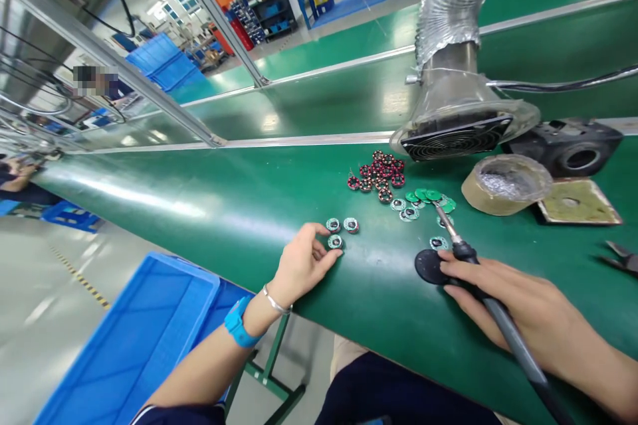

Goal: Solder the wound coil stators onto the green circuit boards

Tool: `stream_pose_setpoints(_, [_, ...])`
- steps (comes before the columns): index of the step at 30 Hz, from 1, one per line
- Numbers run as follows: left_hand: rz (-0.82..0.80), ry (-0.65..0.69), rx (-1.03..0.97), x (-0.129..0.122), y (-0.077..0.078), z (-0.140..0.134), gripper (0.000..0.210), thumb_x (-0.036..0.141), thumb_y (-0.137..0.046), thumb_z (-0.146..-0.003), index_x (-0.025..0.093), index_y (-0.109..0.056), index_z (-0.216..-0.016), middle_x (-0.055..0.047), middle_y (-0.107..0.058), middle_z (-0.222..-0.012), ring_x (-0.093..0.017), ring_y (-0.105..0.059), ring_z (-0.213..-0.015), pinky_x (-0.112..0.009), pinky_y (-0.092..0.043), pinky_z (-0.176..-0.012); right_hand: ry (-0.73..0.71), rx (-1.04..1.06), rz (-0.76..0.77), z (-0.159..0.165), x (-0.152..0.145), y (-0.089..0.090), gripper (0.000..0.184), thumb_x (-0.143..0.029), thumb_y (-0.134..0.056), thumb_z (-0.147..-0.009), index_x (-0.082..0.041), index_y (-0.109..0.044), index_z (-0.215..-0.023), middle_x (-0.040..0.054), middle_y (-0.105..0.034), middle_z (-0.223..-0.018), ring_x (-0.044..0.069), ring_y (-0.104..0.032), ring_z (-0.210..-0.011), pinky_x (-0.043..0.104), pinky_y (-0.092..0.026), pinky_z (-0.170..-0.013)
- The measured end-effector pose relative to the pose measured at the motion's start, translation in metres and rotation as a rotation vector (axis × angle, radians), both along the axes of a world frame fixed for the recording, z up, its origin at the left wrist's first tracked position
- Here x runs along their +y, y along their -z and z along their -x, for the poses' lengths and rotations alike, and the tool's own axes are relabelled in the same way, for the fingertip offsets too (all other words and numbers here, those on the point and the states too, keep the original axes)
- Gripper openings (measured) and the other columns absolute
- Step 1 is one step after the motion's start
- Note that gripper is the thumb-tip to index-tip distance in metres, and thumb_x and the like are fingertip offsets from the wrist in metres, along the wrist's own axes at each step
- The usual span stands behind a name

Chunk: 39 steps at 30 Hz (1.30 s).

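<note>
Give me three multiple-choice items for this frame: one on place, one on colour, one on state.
1. Where is the fume fan?
A. behind the parts
B. under the bench
C. in the blue crate

2. What colour is the left wristband?
A. red
B. blue
C. yellow

3. What does the right hand hold?
A. nothing
B. pliers
C. a soldering iron

Answers: 1 A, it sits on the bench beyond the piled rings. 2 B, the band is bright blue. 3 C, the fingers wrap the iron's handle, tip over a small green board.
</note>
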<state>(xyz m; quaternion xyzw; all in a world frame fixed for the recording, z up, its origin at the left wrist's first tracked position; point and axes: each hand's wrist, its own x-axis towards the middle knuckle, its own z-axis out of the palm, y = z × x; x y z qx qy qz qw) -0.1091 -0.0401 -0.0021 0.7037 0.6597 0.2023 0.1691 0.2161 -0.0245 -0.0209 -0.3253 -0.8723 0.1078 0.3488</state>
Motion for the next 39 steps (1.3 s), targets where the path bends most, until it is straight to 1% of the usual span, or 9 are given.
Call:
stream_pose_setpoints(5, [-0.029,-0.044,0.213,0.027,-0.001,-0.019,0.097,0.059,-0.077,-0.060,0.013,-0.031,-0.133,-0.016,-0.050,-0.120,-0.030,-0.062,-0.101,-0.041,-0.057,-0.078,-0.009,-0.011,-0.030,0.001,-0.001,0.001,0.028,-0.021,-0.057,-0.088,-0.018,-0.058,-0.116,0.0080,-0.069,-0.108,0.020,-0.069,-0.082,0.032,-0.058,-0.071])
stream_pose_setpoints(7, [-0.022,0.024,0.297,0.035,0.000,-0.029,0.088,0.064,-0.068,-0.069,0.021,-0.032,-0.137,-0.013,-0.048,-0.122,-0.028,-0.062,-0.099,-0.040,-0.056,-0.076,-0.005,-0.011,-0.040,0.001,-0.002,0.001,0.028,-0.020,-0.056,-0.089,-0.018,-0.058,-0.117,0.0079,-0.069,-0.108,0.020,-0.069,-0.084,0.032,-0.057,-0.072])
stream_pose_setpoints(10, [-0.042,0.117,0.376,0.038,0.004,-0.037,0.045,0.054,-0.049,-0.088,0.027,-0.051,-0.124,-0.006,-0.054,-0.107,-0.020,-0.063,-0.087,-0.033,-0.054,-0.074,0.023,-0.002,-0.059,-0.002,-0.003,-0.002,0.027,-0.018,-0.056,-0.089,-0.018,-0.059,-0.116,0.0078,-0.069,-0.108,0.020,-0.070,-0.084,0.033,-0.057,-0.075])
stream_pose_setpoints(14, [-0.087,0.120,0.424,0.054,0.004,-0.024,0.030,0.048,-0.047,-0.091,0.027,-0.061,-0.107,-0.002,-0.058,-0.100,-0.016,-0.062,-0.086,-0.025,-0.051,-0.077,0.091,0.061,-0.120,-0.005,-0.002,-0.015,0.027,-0.018,-0.058,-0.087,-0.017,-0.059,-0.114,0.0081,-0.069,-0.110,0.021,-0.070,-0.086,0.033,-0.055,-0.078])
stream_pose_setpoints(17, [-0.123,0.003,0.480,0.101,-0.006,-0.004,0.031,0.048,-0.049,-0.090,0.025,-0.062,-0.107,-0.004,-0.059,-0.101,-0.018,-0.063,-0.089,-0.027,-0.050,-0.078,0.140,0.100,-0.150,-0.009,0.001,-0.021,0.033,-0.014,-0.059,-0.085,-0.020,-0.059,-0.118,0.0064,-0.069,-0.113,0.021,-0.070,-0.091,0.031,-0.055,-0.081])
stream_pose_setpoints(24, [-0.141,-0.114,0.489,0.278,-0.024,-0.011,0.032,0.044,-0.052,-0.089,0.021,-0.063,-0.108,-0.010,-0.058,-0.109,-0.025,-0.063,-0.094,-0.035,-0.049,-0.080,0.207,0.028,-0.244,-0.024,0.009,-0.004,0.029,-0.012,-0.058,-0.085,-0.021,-0.061,-0.113,0.0074,-0.067,-0.117,0.017,-0.068,-0.090,0.029,-0.053,-0.080])
stream_pose_setpoints(28, [-0.098,-0.106,0.443,0.327,-0.022,-0.028,0.036,0.043,-0.052,-0.091,0.016,-0.060,-0.113,-0.010,-0.058,-0.114,-0.022,-0.061,-0.096,-0.038,-0.049,-0.084,0.192,-0.046,-0.306,-0.031,0.014,0.000,0.026,-0.010,-0.053,-0.086,-0.020,-0.062,-0.109,0.0095,-0.068,-0.115,0.015,-0.068,-0.084,0.027,-0.053,-0.075])
stream_pose_setpoints(34, [-0.144,-0.022,0.384,0.306,-0.031,-0.038,0.052,0.038,-0.056,-0.085,0.011,-0.051,-0.129,-0.020,-0.047,-0.134,-0.033,-0.046,-0.124,-0.045,-0.039,-0.103,0.175,-0.036,-0.277,-0.031,0.016,-0.016,0.032,-0.004,-0.054,-0.080,-0.018,-0.062,-0.108,0.0116,-0.069,-0.110,0.015,-0.066,-0.082,0.028,-0.052,-0.072])
stream_pose_setpoints(39, [-0.070,0.513,0.225,0.240,-0.045,-0.075,0.032,0.032,-0.053,-0.083,0.014,-0.065,-0.108,-0.004,-0.066,-0.117,-0.021,-0.060,-0.107,-0.034,-0.047,-0.098,0.239,0.039,-0.218,-0.021,0.007,-0.027,0.026,-0.009,-0.049,-0.080,-0.020,-0.059,-0.101,0.0019,-0.066,-0.078,0.012,-0.054,-0.060,0.027,-0.041,-0.058])
